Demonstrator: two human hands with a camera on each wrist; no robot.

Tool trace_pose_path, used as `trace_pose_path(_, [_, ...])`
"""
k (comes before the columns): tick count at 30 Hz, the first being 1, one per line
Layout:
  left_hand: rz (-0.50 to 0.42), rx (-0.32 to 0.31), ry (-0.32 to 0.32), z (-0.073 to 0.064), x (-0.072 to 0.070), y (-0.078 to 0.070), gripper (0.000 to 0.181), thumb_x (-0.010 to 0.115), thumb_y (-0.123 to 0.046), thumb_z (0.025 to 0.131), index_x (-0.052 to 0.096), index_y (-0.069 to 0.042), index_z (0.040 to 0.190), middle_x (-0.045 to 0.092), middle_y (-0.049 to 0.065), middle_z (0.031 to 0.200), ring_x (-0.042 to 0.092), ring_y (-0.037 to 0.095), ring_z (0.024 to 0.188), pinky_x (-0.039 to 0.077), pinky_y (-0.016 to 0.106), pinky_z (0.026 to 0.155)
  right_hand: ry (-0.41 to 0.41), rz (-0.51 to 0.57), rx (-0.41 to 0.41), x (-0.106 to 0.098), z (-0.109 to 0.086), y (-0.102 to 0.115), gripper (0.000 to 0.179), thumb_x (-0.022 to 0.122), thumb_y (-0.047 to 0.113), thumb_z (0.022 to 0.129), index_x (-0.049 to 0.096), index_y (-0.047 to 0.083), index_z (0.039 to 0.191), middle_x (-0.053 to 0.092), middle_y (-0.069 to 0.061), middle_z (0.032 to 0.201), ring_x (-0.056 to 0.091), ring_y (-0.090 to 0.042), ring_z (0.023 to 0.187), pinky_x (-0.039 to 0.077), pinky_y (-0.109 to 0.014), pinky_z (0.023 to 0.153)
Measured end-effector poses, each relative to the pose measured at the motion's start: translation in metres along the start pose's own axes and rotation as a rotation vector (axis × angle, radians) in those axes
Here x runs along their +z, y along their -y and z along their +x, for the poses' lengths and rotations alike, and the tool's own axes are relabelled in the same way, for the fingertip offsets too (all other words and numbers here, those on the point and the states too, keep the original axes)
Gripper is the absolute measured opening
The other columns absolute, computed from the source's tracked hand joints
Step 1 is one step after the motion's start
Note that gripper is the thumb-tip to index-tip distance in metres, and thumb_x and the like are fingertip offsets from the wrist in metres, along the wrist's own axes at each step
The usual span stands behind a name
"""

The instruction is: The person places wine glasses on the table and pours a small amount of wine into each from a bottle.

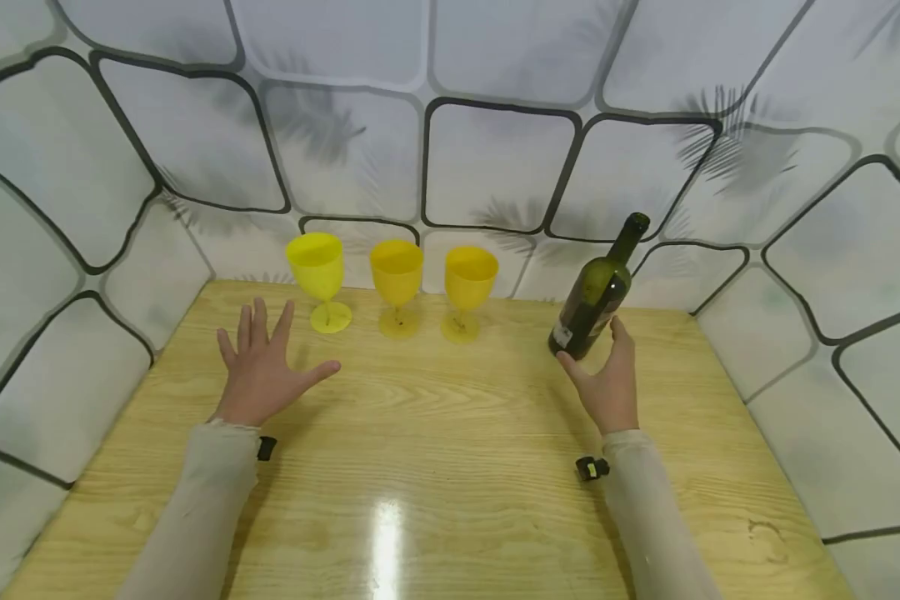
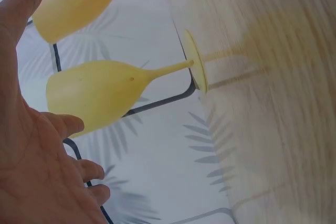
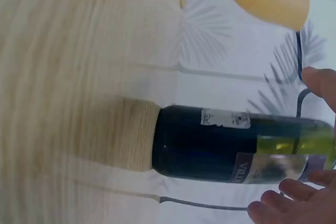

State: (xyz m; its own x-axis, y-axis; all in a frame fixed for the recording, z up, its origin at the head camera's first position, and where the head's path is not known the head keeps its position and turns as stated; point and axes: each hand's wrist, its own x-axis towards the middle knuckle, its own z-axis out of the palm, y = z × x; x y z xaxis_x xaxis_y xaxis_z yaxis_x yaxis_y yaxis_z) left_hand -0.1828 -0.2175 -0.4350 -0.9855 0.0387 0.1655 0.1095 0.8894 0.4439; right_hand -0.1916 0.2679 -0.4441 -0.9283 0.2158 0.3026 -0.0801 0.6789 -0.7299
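My left hand (image 1: 261,379) is held above the table with fingers spread, holding nothing, nearest to the bright yellow goblet (image 1: 317,271). Two deeper yellow goblets stand beside it in a row, a middle one (image 1: 397,279) and a right one (image 1: 470,282). On the right, a dark green wine bottle (image 1: 592,296) stands upright on the table. My right hand (image 1: 611,392) reaches around its near side, thumb to the left and fingers to the right. In the right wrist view, the thumb stands off from the bottle (image 3: 210,145), while the fingertips (image 3: 260,211) are close beside its label.
The light wooden table (image 1: 420,417) meets a patterned wall covering (image 1: 502,167) just behind the goblets and bottle. Similar panels rise at both sides. A black strap piece (image 1: 591,468) shows by the right wrist, and another (image 1: 267,448) by the left.
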Motion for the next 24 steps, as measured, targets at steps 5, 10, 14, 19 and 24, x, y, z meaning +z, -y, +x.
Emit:
trace_pose_path(5, [-0.014,0.0,-0.004,0.0,0.0,-0.001,0.121,0.065,-0.078,0.084,0.007,-0.013,0.167,-0.019,0.022,0.168,-0.016,0.046,0.155,-0.02,0.075,0.112,-0.017,0.169,0.067,-0.003,0.015,-0.011,0.1,0.079,0.029,0.094,0.012,0.002,0.164,0.022,-0.023,0.165,0.027,-0.037,0.153,0.028,-0.051,0.123])
trace_pose_path(10, [-0.066,0.007,0.007,0.002,0.0,-0.003,0.119,0.067,-0.075,0.085,0.01,-0.01,0.167,-0.013,0.025,0.169,-0.011,0.048,0.155,-0.012,0.076,0.115,0.014,0.27,0.129,-0.004,0.031,-0.024,0.101,0.077,0.031,0.096,0.008,0.004,0.165,0.019,-0.02,0.168,0.023,-0.036,0.155,0.026,-0.048,0.125])
trace_pose_path(14, [-0.123,0.019,0.041,0.004,0.003,-0.004,0.117,0.068,-0.072,0.087,0.009,-0.01,0.167,-0.009,0.026,0.17,-0.008,0.049,0.156,-0.003,0.075,0.117,-0.027,0.312,0.165,0.0,0.043,-0.032,0.101,0.078,0.032,0.094,0.01,0.007,0.165,0.024,-0.016,0.168,0.026,-0.029,0.154,0.025,-0.041,0.126])
trace_pose_path(19, [-0.15,0.029,0.045,0.006,0.004,-0.005,0.116,0.07,-0.069,0.087,0.011,-0.009,0.167,-0.001,0.028,0.17,-0.001,0.05,0.155,0.005,0.075,0.118,-0.063,0.354,0.116,0.008,0.054,-0.032,0.095,0.079,0.028,0.094,0.018,0.007,0.164,0.033,-0.017,0.163,0.033,-0.029,0.151,0.027,-0.04,0.125])
trace_pose_path(24, [-0.174,0.014,0.061,0.007,0.004,-0.006,0.115,0.071,-0.068,0.088,0.01,-0.011,0.167,0.008,0.029,0.169,0.008,0.053,0.153,0.015,0.078,0.114,-0.05,0.342,0.13,0.016,0.055,-0.031,0.085,0.078,0.03,0.095,0.028,0.009,0.16,0.041,-0.018,0.157,0.04,-0.03,0.147,0.031,-0.042,0.124])
